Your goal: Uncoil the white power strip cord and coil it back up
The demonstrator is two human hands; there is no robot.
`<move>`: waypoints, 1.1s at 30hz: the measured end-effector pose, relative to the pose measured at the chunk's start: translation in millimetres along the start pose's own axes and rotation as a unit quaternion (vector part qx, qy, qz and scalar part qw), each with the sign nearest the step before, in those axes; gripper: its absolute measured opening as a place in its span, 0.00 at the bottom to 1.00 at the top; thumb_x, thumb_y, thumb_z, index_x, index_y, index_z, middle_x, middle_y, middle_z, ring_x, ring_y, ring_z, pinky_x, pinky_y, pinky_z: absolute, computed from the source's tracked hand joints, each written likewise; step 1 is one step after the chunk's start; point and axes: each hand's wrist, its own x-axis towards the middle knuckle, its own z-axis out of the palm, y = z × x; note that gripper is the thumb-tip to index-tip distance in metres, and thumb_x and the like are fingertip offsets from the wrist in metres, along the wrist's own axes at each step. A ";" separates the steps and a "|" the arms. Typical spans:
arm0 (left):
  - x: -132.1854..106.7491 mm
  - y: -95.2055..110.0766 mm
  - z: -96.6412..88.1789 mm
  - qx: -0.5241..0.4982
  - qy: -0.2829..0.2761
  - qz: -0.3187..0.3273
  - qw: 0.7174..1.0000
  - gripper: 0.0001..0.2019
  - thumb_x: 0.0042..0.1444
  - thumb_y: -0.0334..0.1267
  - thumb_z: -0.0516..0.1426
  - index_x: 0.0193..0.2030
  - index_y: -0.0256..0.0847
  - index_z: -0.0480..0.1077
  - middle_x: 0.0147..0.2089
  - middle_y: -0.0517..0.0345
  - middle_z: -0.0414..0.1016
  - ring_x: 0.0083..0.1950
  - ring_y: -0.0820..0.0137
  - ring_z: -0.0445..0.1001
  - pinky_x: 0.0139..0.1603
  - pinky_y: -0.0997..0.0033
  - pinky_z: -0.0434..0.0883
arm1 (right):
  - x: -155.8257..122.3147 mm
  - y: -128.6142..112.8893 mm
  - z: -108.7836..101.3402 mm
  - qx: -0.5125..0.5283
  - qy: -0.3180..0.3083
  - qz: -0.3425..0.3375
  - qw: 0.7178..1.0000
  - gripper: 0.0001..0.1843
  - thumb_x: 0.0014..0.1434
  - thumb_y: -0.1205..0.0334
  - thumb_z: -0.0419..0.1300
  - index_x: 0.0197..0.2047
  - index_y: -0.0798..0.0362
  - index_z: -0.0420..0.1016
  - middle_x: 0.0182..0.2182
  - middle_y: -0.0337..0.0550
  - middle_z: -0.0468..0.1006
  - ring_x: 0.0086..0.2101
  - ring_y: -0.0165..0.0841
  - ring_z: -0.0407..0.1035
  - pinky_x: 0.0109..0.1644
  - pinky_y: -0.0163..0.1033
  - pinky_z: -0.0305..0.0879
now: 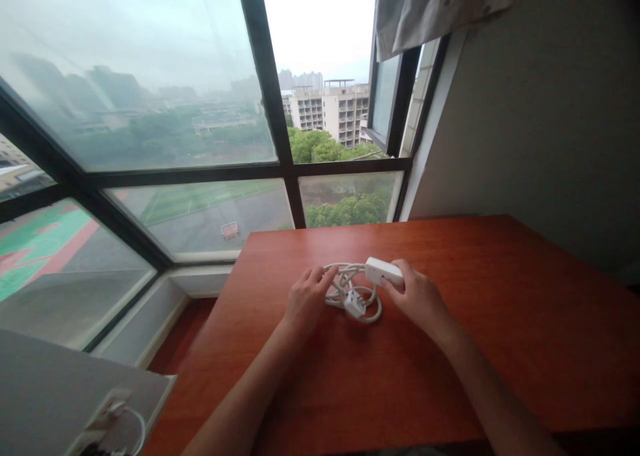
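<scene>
A white power strip is in my right hand, its thumb on the near side and its fingers over the far end. From the strip's left end runs a pale cord, gathered in loose loops on the table. My left hand is at the left side of these loops, fingers curled over the cord; its thumb is hidden. A white plug lies at the front of the loops, between both hands, its prongs pointing up and away.
The reddish-brown wooden table stands before a dark-framed window, with one pane swung outward. A grey wall is on the right. At lower left, a wall socket has a white cord plugged in. Cloth hangs at the top.
</scene>
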 end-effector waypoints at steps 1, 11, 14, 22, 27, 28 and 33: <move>0.5 0.9 0.1 0.007 0.000 0.004 1.000 0.25 0.62 0.28 0.51 0.65 0.47 0.60 0.49 0.52 0.69 0.50 0.62 0.68 0.47 0.67 0.71 | -5.7 -1.0 4.2 -0.005 -0.002 -0.001 1.000 0.18 0.55 0.54 0.60 0.49 0.48 0.71 0.37 0.47 0.80 0.34 0.42 0.75 0.34 0.39 0.65; 2.5 12.1 -2.2 -0.009 0.018 0.015 1.000 0.27 0.64 0.37 0.50 0.69 0.40 0.53 0.54 0.45 0.67 0.52 0.59 0.67 0.52 0.60 0.68 | -17.8 -7.9 10.9 0.061 -0.003 -0.023 0.998 0.25 0.60 0.59 0.54 0.61 0.45 0.64 0.54 0.48 0.74 0.49 0.45 0.72 0.50 0.46 0.68; 1.0 11.4 -7.1 -0.072 0.034 0.034 0.996 0.27 0.63 0.43 0.53 0.68 0.43 0.54 0.59 0.46 0.64 0.57 0.58 0.64 0.58 0.55 0.64 | -3.3 -3.7 4.1 0.074 -0.015 -0.006 0.997 0.23 0.58 0.60 0.55 0.58 0.45 0.68 0.51 0.47 0.77 0.46 0.43 0.74 0.48 0.43 0.69; 15.2 22.0 -20.0 -0.058 0.047 0.073 0.995 0.12 0.62 0.47 0.54 0.44 0.47 0.75 0.45 0.52 0.68 0.47 0.61 0.64 0.56 0.54 0.60 | 17.2 10.3 0.0 0.190 -0.028 0.050 0.980 0.19 0.53 0.58 0.60 0.50 0.47 0.74 0.41 0.43 0.80 0.39 0.40 0.74 0.40 0.40 0.71; 25.5 33.5 -15.9 -0.001 0.049 0.045 0.998 0.10 0.60 0.46 0.57 0.36 0.44 0.75 0.42 0.52 0.69 0.46 0.61 0.63 0.49 0.58 0.59 | 17.2 12.7 -1.0 0.249 -0.019 0.091 0.964 0.19 0.53 0.52 0.61 0.48 0.50 0.74 0.40 0.45 0.80 0.37 0.40 0.74 0.33 0.37 0.72; 26.5 35.1 -13.7 0.009 0.058 0.035 0.998 0.10 0.61 0.46 0.56 0.36 0.44 0.74 0.42 0.52 0.69 0.45 0.61 0.63 0.48 0.58 0.59 | 16.6 12.5 -1.3 0.244 -0.015 0.086 0.966 0.19 0.53 0.52 0.60 0.48 0.50 0.74 0.40 0.45 0.80 0.37 0.40 0.74 0.35 0.38 0.72; 30.5 40.2 -2.1 0.066 0.098 0.006 0.993 0.11 0.62 0.47 0.55 0.36 0.44 0.73 0.40 0.53 0.71 0.44 0.61 0.65 0.44 0.59 0.58 | 12.1 10.2 -1.5 0.223 -0.010 0.068 0.972 0.20 0.55 0.51 0.59 0.48 0.53 0.74 0.41 0.46 0.79 0.38 0.39 0.74 0.37 0.38 0.71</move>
